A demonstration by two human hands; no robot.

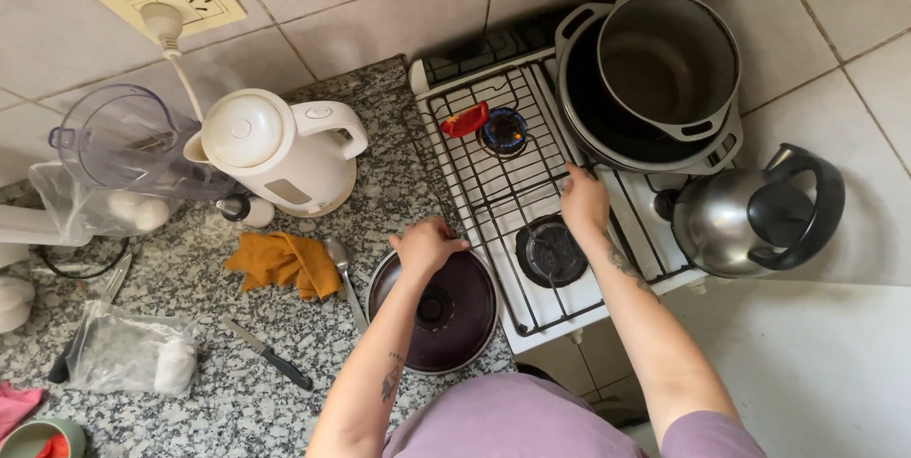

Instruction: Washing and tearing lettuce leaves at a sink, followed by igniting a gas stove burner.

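My left hand (425, 245) rests on the far rim of a dark round lid (435, 311) that lies on the granite counter beside the stove. My right hand (583, 202) reaches over the white gas stove (531, 301) and touches its wire grate (493, 183) near the stacked pots. The back left burner (504, 129) burns with a blue flame, and a red lighter (465, 120) lies on the grate next to it. The front burner (550, 251) is unlit.
Two stacked dark pots (664, 69) sit at the stove's back right; a steel kettle (759, 211) sits at the front right. On the counter are a white electric kettle (280, 149), blender jug (123, 159), orange cloth (285, 263), spoon (343, 273), knife (270, 355) and plastic bag (128, 349).
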